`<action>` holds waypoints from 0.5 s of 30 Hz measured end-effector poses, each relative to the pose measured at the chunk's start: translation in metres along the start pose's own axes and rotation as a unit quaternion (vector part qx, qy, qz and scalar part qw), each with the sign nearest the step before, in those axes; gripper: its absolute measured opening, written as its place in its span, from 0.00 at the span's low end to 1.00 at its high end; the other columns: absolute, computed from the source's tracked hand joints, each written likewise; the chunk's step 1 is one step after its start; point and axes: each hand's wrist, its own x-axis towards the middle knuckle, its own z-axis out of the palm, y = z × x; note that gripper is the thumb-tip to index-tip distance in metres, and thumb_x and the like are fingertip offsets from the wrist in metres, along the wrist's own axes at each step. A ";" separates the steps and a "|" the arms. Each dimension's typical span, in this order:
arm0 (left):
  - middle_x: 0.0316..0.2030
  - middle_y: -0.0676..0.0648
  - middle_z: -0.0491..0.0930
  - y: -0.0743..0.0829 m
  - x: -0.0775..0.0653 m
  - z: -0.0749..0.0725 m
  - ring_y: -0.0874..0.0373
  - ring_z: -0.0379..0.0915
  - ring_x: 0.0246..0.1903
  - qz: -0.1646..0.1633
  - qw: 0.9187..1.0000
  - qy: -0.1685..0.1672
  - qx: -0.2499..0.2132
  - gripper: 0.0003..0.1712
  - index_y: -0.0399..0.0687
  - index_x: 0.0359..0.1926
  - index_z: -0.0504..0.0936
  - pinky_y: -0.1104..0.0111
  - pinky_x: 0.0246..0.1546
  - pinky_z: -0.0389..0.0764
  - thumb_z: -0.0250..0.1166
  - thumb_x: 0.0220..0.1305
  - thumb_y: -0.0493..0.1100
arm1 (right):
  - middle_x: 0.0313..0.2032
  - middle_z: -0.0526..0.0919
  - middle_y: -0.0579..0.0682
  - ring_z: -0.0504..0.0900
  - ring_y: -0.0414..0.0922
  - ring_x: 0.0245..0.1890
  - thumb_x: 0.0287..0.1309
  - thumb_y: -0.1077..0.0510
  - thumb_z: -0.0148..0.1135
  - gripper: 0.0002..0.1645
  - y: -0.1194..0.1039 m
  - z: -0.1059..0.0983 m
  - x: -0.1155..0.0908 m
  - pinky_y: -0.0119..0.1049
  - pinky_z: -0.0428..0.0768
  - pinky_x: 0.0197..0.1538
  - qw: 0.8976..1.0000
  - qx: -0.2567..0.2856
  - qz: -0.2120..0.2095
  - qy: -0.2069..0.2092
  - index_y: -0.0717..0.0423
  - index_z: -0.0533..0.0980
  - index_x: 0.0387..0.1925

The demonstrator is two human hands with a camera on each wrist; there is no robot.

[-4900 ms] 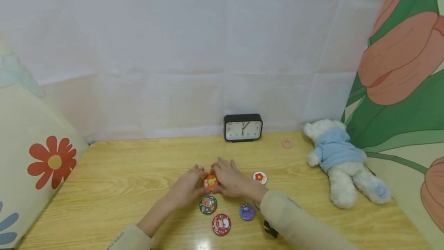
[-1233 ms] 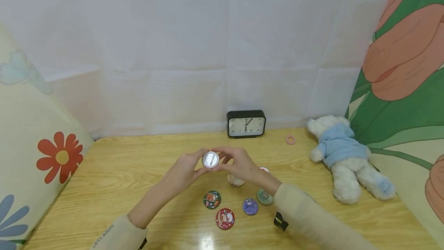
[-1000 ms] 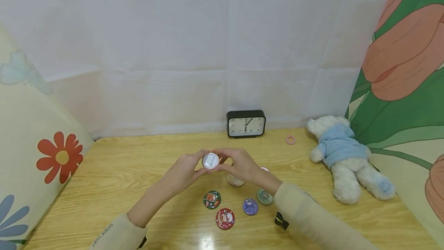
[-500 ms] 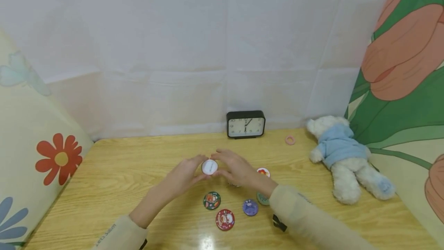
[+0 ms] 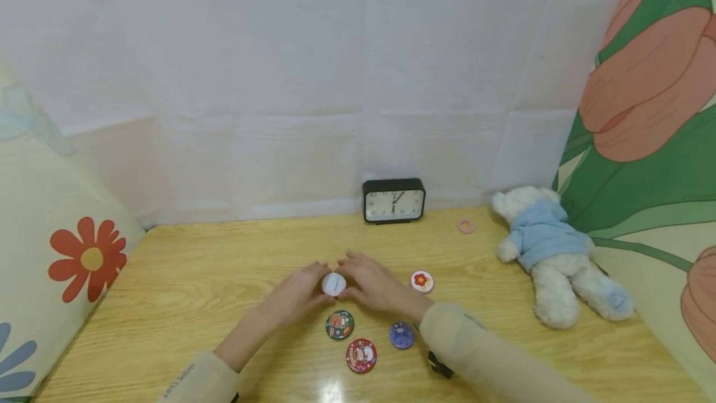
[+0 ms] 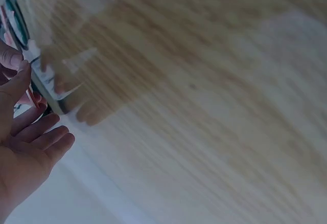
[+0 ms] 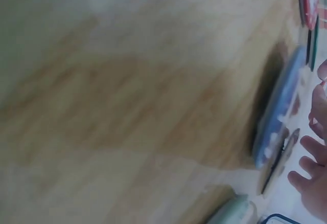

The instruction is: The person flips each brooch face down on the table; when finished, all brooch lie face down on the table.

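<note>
A round pin badge [image 5: 334,285], its pale back facing up, is pinched at the edges between both hands. My left hand [image 5: 296,294] grips its left side, and my right hand [image 5: 373,285] the right side, thumbs toward me. In the left wrist view the left hand [image 6: 25,152] has its other fingers loosely spread. The right hand [image 7: 314,157] shows only at the edge of its wrist view. Just nearer to me lie a green badge [image 5: 340,324] and a red badge [image 5: 360,355]. A purple badge [image 5: 401,335] lies by the right forearm.
A white badge with a red flower [image 5: 422,282] lies beyond the right wrist. A black object [image 5: 439,365] is partly under the right sleeve. Farther back are a black clock [image 5: 394,201], a pink ring [image 5: 465,226] and a teddy bear in blue [image 5: 545,254].
The held badge showed its orange face at first, then its silvery back while held up. Both hands have since lowered it toward the table. The pale green badge is now behind the right arm.
</note>
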 end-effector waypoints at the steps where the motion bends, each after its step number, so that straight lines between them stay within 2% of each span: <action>1: 0.53 0.29 0.76 0.000 -0.001 0.001 0.31 0.69 0.57 -0.005 1.000 -0.002 -0.002 0.24 0.32 0.50 0.78 0.45 0.57 0.73 0.73 0.56 0.41 | 0.65 0.70 0.56 0.60 0.54 0.70 0.62 0.45 0.63 0.27 0.000 0.002 0.000 0.52 0.58 0.71 1.000 -0.001 0.002 -0.003 0.52 0.75 0.59; 9: 0.55 0.28 0.75 -0.002 -0.003 0.005 0.31 0.68 0.58 -0.021 1.000 -0.012 0.014 0.25 0.30 0.50 0.78 0.44 0.57 0.73 0.73 0.56 0.41 | 0.67 0.68 0.57 0.60 0.54 0.70 0.61 0.45 0.63 0.27 -0.001 0.006 0.002 0.51 0.59 0.71 1.000 -0.014 0.013 -0.023 0.53 0.76 0.58; 15: 0.55 0.28 0.75 -0.002 -0.002 0.006 0.30 0.68 0.58 -0.019 1.000 -0.015 0.018 0.24 0.30 0.50 0.78 0.43 0.57 0.72 0.72 0.57 0.41 | 0.66 0.69 0.57 0.61 0.55 0.70 0.59 0.46 0.67 0.29 0.000 0.004 0.004 0.50 0.61 0.70 0.999 -0.020 0.022 -0.027 0.55 0.77 0.58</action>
